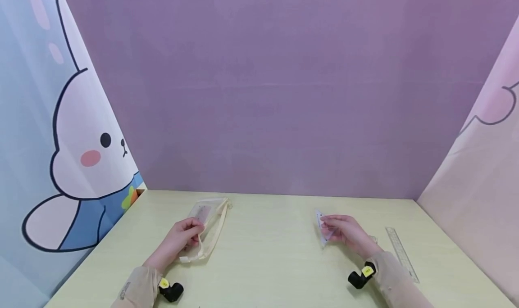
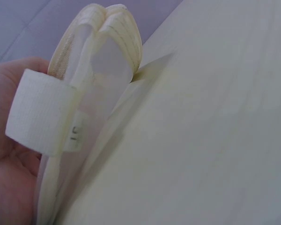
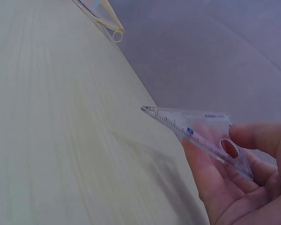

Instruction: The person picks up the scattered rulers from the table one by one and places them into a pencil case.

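My left hand (image 1: 184, 236) grips the near side of a see-through zip pouch (image 1: 219, 224) with cream edging, at the left of the table. In the left wrist view the pouch (image 2: 103, 70) stands on edge beside the palm, with a white fabric tab (image 2: 42, 112) on its side. Something pinkish shows through the pouch's clear side. Over the right half of the table, my right hand (image 1: 348, 231) pinches a clear set square (image 3: 192, 133) between thumb and fingers. The set square is tilted, its sharp corner pointing away from the hand, and its shadow falls on the tabletop.
A clear straight ruler (image 1: 401, 254) lies on the pale wooden table (image 1: 267, 263), right of my right hand. Beside the right wrist, a small clear piece (image 1: 373, 239) is mostly hidden. A purple cloth backdrop (image 1: 284, 96) rises behind the table, with printed curtains at both sides.
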`<act>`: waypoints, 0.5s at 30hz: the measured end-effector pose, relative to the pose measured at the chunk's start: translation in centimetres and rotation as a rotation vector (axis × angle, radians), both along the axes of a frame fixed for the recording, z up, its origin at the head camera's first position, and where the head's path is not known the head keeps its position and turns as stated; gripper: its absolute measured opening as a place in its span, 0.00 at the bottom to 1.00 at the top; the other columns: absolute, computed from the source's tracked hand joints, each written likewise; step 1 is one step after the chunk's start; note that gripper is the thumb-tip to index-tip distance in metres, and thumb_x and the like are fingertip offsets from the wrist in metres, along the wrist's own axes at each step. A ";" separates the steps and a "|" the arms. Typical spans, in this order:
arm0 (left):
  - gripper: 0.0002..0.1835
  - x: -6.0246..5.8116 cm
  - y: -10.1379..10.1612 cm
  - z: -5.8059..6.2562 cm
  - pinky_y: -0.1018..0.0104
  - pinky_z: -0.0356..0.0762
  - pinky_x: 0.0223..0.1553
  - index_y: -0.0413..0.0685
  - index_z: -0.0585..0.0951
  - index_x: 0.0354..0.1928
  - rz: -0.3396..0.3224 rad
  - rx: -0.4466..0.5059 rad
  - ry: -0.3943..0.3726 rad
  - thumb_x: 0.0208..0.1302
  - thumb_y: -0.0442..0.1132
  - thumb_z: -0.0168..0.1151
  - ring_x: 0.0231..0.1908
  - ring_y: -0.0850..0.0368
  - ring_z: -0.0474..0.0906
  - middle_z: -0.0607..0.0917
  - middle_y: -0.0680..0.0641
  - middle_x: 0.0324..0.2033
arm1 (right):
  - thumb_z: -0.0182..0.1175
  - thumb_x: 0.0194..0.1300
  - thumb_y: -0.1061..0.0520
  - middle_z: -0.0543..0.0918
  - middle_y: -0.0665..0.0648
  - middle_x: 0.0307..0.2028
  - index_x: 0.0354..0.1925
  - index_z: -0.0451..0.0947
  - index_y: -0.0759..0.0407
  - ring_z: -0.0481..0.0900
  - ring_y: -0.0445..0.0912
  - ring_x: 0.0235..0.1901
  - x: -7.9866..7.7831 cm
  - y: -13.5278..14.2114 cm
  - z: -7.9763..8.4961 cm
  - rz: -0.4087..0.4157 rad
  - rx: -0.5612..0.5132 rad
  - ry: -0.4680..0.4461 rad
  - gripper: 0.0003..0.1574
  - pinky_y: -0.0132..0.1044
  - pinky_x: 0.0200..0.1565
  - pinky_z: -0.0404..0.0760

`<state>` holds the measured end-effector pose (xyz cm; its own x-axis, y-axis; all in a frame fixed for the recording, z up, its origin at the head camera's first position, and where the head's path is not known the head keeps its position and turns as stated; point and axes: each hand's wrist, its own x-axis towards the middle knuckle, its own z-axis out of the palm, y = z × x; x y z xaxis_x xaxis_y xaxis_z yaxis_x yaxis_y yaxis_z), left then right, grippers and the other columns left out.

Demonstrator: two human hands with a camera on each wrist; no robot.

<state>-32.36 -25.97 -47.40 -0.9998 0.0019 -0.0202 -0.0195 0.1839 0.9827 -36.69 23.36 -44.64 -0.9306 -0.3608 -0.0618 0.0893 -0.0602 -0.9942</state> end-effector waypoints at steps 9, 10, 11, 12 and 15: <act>0.10 -0.3 0.1 0.3 0.68 0.69 0.21 0.40 0.78 0.38 -0.001 -0.005 0.022 0.64 0.41 0.64 0.21 0.58 0.74 0.77 0.49 0.23 | 0.55 0.69 0.63 0.81 0.54 0.32 0.51 0.75 0.74 0.80 0.41 0.28 0.2 -0.6 0.2 -0.030 0.011 -0.013 0.17 0.34 0.34 0.82; 0.10 -0.3 0.1 0.2 0.68 0.69 0.21 0.40 0.78 0.38 0.003 -0.006 0.018 0.64 0.40 0.64 0.21 0.57 0.74 0.77 0.49 0.23 | 0.55 0.69 0.63 0.81 0.53 0.32 0.51 0.76 0.73 0.80 0.41 0.29 0.2 -0.6 0.2 -0.034 0.005 -0.020 0.17 0.34 0.34 0.82; 0.09 -0.2 0.1 0.1 0.68 0.69 0.21 0.40 0.78 0.38 0.010 -0.006 0.011 0.64 0.40 0.64 0.21 0.57 0.74 0.77 0.49 0.23 | 0.55 0.69 0.63 0.81 0.53 0.32 0.51 0.76 0.73 0.80 0.41 0.29 0.1 -0.7 0.1 -0.034 -0.001 -0.026 0.16 0.34 0.35 0.82; 0.10 -0.2 0.1 0.0 0.68 0.69 0.21 0.39 0.78 0.39 0.010 -0.012 0.011 0.64 0.40 0.63 0.21 0.57 0.74 0.77 0.49 0.24 | 0.55 0.69 0.63 0.81 0.53 0.32 0.50 0.77 0.71 0.80 0.40 0.29 0.1 -0.7 0.1 -0.035 -0.005 -0.033 0.15 0.34 0.35 0.82; 0.09 0.0 0.0 -0.1 0.68 0.69 0.21 0.39 0.78 0.39 0.021 -0.008 0.007 0.64 0.39 0.63 0.21 0.57 0.74 0.77 0.49 0.23 | 0.54 0.70 0.62 0.81 0.53 0.32 0.48 0.79 0.69 0.80 0.40 0.28 -0.1 -1.0 -0.1 -0.038 -0.008 -0.044 0.14 0.33 0.34 0.82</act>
<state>-32.36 -25.95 -47.53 -0.9997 -0.0194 -0.0136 -0.0171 0.1909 0.9815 -36.74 22.40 -44.72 -0.9400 -0.3262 -0.1002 0.1304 -0.0720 -0.9889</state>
